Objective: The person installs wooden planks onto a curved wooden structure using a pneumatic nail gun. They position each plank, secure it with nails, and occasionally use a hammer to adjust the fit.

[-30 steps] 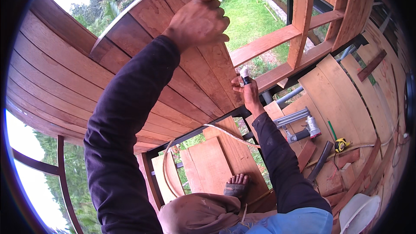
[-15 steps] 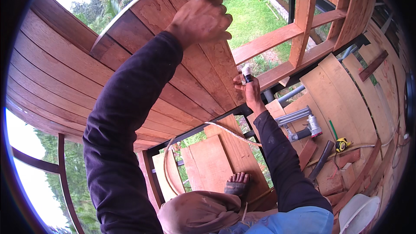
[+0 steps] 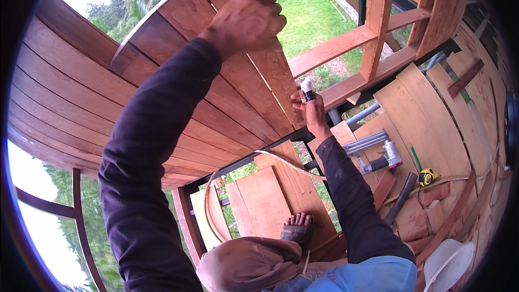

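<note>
The last reddish-brown wooden plank (image 3: 273, 73) lies along the edge of a curved row of planks (image 3: 227, 86), with a narrow bright gap between it and its neighbour. My left hand (image 3: 246, 19) closes over the upper part of this plank, its fingers curled round the outer edge. Lower down, my right hand (image 3: 313, 109) holds the same edge near the plank's bottom end. White and black wrapping (image 3: 307, 87) covers the right thumb. The fingertips behind the plank are partly hidden.
Beyond the plank stand open wooden frame slats (image 3: 335, 54), with grass below. On boards at right lie a grey-and-red nail gun (image 3: 386, 157), a hammer (image 3: 401, 197), a yellow tape measure (image 3: 427, 177) and wood offcuts. A hose (image 3: 286, 163) crosses near my foot (image 3: 297, 226).
My left hand has shifted slightly left and down. A gap now shows between the held plank and its neighbour. My right hand stays almost in place.
</note>
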{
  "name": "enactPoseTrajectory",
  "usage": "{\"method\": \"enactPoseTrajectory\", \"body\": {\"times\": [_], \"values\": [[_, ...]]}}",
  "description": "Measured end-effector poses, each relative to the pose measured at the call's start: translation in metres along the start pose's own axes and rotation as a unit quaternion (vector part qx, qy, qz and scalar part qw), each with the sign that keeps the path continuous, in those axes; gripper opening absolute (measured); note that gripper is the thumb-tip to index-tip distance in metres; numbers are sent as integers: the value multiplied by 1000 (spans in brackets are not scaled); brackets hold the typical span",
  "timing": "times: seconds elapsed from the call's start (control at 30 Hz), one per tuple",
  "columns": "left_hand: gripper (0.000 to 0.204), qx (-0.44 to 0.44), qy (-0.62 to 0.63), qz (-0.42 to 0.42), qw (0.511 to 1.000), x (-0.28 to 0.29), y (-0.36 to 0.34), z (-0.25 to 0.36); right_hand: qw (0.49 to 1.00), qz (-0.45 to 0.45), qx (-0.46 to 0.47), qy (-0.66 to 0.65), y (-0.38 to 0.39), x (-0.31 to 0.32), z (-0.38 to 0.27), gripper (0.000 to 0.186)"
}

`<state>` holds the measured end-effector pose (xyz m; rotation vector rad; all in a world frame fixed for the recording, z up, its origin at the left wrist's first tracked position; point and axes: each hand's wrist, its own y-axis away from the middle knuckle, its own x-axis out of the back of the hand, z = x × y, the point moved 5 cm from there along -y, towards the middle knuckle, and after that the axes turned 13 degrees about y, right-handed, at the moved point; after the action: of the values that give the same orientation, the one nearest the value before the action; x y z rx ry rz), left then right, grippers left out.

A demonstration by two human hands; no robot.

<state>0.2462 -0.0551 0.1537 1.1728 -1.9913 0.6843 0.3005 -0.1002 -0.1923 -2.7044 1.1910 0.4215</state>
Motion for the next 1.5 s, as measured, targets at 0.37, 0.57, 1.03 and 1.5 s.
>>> {"method": "enactPoseTrajectory", "body": {"times": [0.37,0.57,1.03,1.5], "values": [[11,-22,-55,23,998,35,11,38,993,-56,18,-103,34,9,-2,54],[18,-57,-61,45,996,33,25,38,993,-117,18,0,16,10,-16,58],[41,-15,45,20,999,25,30,20,996,-69,57,22,1,-12,-27,60],[40,-15,-49,15,999,3,0,2,997,-46,58,31,1,-13,-29,58]]}}
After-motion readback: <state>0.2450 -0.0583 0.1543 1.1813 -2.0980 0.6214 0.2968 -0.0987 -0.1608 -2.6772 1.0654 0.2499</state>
